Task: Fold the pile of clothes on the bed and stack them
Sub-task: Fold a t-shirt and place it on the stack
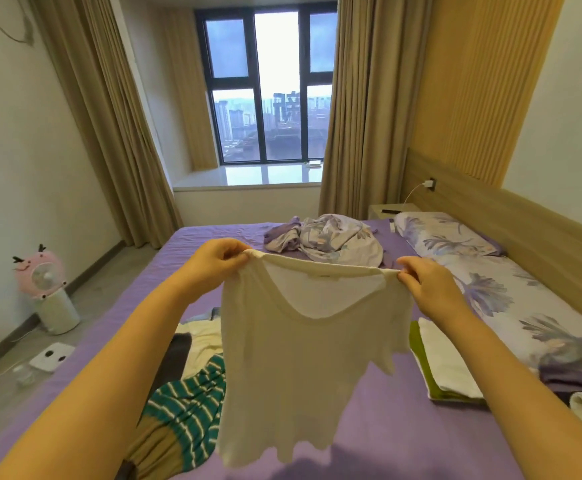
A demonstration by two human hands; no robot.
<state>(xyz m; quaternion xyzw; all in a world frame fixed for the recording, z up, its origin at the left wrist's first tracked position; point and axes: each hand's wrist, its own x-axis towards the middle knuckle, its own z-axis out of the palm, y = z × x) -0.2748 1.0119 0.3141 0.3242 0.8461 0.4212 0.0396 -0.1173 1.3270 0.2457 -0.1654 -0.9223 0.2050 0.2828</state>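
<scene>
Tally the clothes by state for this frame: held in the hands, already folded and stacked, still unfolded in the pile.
Held up by the left hand and right hand: 1, white top
Folded stack: 2 visible, white on green
Unfolded pile: at least 3; overlaps hide any more
Total: at least 6

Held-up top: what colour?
White top, plain, pinched at both shoulders; head view shows it.

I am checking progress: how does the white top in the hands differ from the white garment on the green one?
The white top hangs unfolded in the air, pinched at its shoulders; the white garment lies folded flat on the green garment. The top is spread wide, the garment compact. Both are white.
</scene>
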